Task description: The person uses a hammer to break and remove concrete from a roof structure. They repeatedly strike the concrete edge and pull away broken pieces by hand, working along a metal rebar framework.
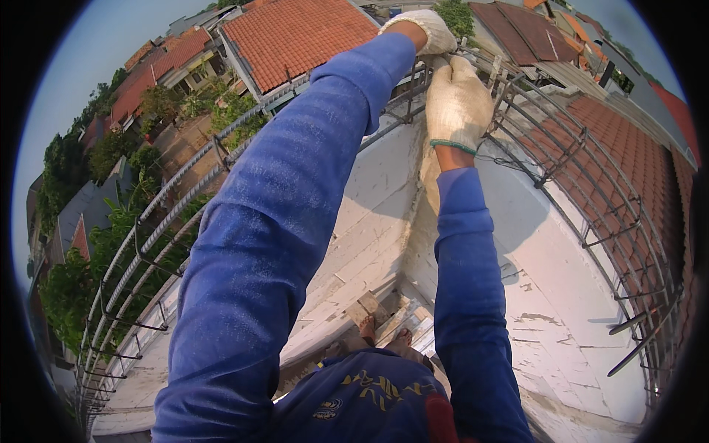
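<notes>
Gloved left hand [428, 31] and right hand [459, 102] sit close together at far rebar [583, 136]; their grip cannot be told. Overreaching from the planks [413, 319] could cost balance.

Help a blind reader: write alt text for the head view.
A person's gloved left hand and gloved right hand are close together at steel bars above where two pale walls meet; what they hold is unclear. Blue sleeves fill the foreground; wooden planks lie below, red-tiled roofs and trees beyond.
</notes>
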Demonstrator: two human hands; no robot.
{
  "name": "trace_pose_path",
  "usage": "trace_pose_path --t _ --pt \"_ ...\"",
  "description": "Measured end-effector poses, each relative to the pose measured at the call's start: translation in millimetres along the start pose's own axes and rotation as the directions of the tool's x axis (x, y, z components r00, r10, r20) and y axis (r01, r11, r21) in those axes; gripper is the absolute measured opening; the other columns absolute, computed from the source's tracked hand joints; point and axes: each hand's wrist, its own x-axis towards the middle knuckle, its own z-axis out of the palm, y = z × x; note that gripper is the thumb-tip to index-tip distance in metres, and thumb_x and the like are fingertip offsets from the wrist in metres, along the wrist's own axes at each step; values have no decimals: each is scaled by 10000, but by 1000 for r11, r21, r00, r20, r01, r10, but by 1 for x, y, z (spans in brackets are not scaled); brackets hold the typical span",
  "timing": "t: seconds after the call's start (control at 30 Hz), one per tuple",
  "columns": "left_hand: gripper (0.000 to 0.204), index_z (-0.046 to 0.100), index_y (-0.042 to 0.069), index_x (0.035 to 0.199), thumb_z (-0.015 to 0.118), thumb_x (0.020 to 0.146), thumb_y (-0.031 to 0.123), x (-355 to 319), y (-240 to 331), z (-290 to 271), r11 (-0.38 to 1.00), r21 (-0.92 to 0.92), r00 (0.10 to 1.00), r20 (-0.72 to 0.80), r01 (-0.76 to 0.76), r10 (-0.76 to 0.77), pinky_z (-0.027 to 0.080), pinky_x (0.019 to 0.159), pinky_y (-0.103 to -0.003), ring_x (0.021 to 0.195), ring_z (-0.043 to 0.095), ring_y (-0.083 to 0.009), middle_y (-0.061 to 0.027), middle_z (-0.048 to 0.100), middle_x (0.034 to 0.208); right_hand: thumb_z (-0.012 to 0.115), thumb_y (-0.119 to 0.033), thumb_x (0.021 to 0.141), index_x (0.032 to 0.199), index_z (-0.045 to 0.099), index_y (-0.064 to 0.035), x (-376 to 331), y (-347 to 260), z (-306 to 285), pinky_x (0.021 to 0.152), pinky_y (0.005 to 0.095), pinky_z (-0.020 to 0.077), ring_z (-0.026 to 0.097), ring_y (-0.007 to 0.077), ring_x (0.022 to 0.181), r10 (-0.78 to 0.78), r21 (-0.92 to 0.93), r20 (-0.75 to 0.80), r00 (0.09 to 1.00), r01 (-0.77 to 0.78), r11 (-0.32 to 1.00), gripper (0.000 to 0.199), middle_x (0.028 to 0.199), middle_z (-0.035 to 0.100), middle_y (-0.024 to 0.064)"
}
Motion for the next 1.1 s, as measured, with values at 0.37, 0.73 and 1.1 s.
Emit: trace_pose_path --t 0.37,0.73,1.1 --pt "511 731 129 1383 660 1009 471 16 1 10 999 1 997 -62 -46 46 526 1086 -529 1318 665 -377 -122 700 1439 613 -262 1003 1105 751 15 11 11 52 728 442 592 776 367 808 520 744 173 837 -457 488 326 972 793 217" --pt "509 726 118 1383 648 1017 464 11 -9 7 999 32 999 9 -32 32 531 1080 -534 1334 654 -388 -129 692 1450 696 -385 953 1481 572 -102 -29 0 -11 791 500 612 776 377 875 -28 28 -5 1000 28 999 612 966 799 159" --pt "498 722 143 1392 649 1016 461 22 -16 13 997 15 998 9 -69 69 519 1090 -557 1342 646 -403 -129 672 1478 620 -241 965 1070 745 -92 9 2 -3 675 517 615 778 382 798 -160 -459 284 945 281 843 221 887 786 166"
